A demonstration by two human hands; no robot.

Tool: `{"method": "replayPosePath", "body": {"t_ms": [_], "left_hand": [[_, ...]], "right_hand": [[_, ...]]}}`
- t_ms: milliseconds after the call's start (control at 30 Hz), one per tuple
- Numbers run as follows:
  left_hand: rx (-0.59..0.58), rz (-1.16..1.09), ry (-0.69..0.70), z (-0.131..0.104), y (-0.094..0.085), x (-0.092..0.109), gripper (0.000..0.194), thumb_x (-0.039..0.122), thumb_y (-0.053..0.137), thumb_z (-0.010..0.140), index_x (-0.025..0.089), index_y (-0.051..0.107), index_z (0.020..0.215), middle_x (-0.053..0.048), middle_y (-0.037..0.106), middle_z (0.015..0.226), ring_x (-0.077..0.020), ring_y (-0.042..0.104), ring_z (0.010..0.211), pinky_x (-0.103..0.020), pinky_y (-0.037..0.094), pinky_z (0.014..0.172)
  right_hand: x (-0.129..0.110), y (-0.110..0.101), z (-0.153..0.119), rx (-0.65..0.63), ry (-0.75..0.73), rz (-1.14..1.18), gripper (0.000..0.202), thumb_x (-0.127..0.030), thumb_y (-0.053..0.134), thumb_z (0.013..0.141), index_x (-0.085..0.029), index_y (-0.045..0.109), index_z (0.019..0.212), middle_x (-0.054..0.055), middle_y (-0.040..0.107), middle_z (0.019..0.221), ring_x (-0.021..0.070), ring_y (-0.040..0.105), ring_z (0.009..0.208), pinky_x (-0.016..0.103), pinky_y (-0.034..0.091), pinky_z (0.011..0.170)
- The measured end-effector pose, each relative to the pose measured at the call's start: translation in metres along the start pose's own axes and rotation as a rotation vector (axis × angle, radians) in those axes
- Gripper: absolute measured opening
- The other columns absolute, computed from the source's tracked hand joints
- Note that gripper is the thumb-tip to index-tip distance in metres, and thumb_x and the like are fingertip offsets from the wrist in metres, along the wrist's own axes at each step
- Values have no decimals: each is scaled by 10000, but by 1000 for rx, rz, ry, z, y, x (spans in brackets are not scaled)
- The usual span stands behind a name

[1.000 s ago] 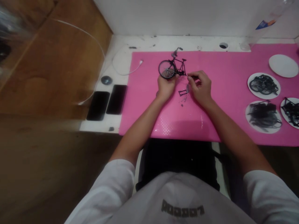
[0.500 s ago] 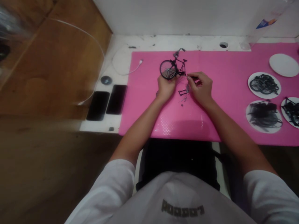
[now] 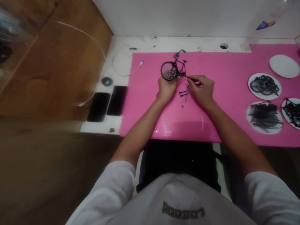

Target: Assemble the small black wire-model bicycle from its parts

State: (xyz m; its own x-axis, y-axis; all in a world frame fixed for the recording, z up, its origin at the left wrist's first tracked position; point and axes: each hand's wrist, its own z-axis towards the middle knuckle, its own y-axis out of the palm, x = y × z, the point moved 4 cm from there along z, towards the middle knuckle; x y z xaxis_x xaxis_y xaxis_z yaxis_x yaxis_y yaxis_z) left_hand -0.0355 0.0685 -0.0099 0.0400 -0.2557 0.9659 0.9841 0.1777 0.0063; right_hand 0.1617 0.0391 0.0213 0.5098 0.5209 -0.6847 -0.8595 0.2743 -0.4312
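A black miniature bicycle [image 3: 180, 66] stands upright over the pink mat, its spoked front wheel to the left and no rear wheel showing. My left hand [image 3: 167, 89] grips it from below, closed behind the front wheel, which hides some of the fingers. At the rear lower end of the frame, my right hand [image 3: 202, 87] pinches with thumb and forefinger; whether it holds the frame's end or a tiny part there is too small to tell. Between my hands lie a small dark frame-like part [image 3: 184, 93] and several thin bits. A round piece shows partly beside my left wrist.
White plates on the right hold bicycle wheels [image 3: 264, 85], dark parts [image 3: 265, 115] and black frames [image 3: 292, 112]; another plate [image 3: 284, 66] is bare. Two black phones [image 3: 98, 107], a round dark disc [image 3: 107, 81] and a white cable [image 3: 131, 74] lie left. A clear bottle [image 3: 262, 28] stands behind.
My right hand's fingers have shifted very slightly at the rear of the bicycle. The bicycle and my left hand hold nearly the same position.
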Motion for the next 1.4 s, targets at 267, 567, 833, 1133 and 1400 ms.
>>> {"method": "replayPosePath", "body": {"t_ms": [267, 567, 833, 1133, 1400], "left_hand": [[-24, -17, -21, -1, 0, 0, 439, 519, 960, 810, 219, 806, 1091, -128, 841, 1221, -317, 745, 1334, -528, 567, 1244], [-14, 2, -10, -5, 0, 5, 451, 535, 956, 820, 212, 785, 1084, -134, 829, 1221, -325, 711, 1390, -527, 568, 1244], [-3, 11, -15, -4, 0, 7, 399, 471, 973, 807, 214, 783, 1045, -121, 836, 1184, -331, 696, 1415, -533, 553, 1259], [-24, -47, -80, -6, 1, 6, 488, 569, 980, 758, 231, 782, 1049, -119, 835, 1223, -345, 676, 1442, -554, 545, 1275], [2, 16, -13, -6, 0, 10, 431, 526, 970, 799, 221, 782, 1038, -124, 838, 1174, -336, 706, 1394, -535, 558, 1262]], "right_hand": [[1, 0, -1, 7, -3, 6, 239, -472, 751, 1037, -285, 883, 1105, 51, 871, 1096, 246, 817, 957, 428, 698, 884], [0, -1, 0, -15, -2, 29, 215, -452, 755, 1043, -298, 883, 1120, 56, 868, 1113, 254, 819, 995, 434, 685, 900], [1, -1, 1, -49, -28, -14, 163, -355, 725, 1057, -317, 874, 1113, 37, 868, 1119, 254, 820, 1034, 424, 683, 897], [0, -2, 1, -44, -26, -21, 162, -352, 724, 1048, -305, 875, 1085, 34, 871, 1107, 253, 819, 1013, 439, 688, 932], [-1, -3, 2, -45, -59, -27, 167, -291, 721, 1044, -306, 876, 1106, 38, 864, 1102, 241, 808, 996, 413, 668, 908]]}}
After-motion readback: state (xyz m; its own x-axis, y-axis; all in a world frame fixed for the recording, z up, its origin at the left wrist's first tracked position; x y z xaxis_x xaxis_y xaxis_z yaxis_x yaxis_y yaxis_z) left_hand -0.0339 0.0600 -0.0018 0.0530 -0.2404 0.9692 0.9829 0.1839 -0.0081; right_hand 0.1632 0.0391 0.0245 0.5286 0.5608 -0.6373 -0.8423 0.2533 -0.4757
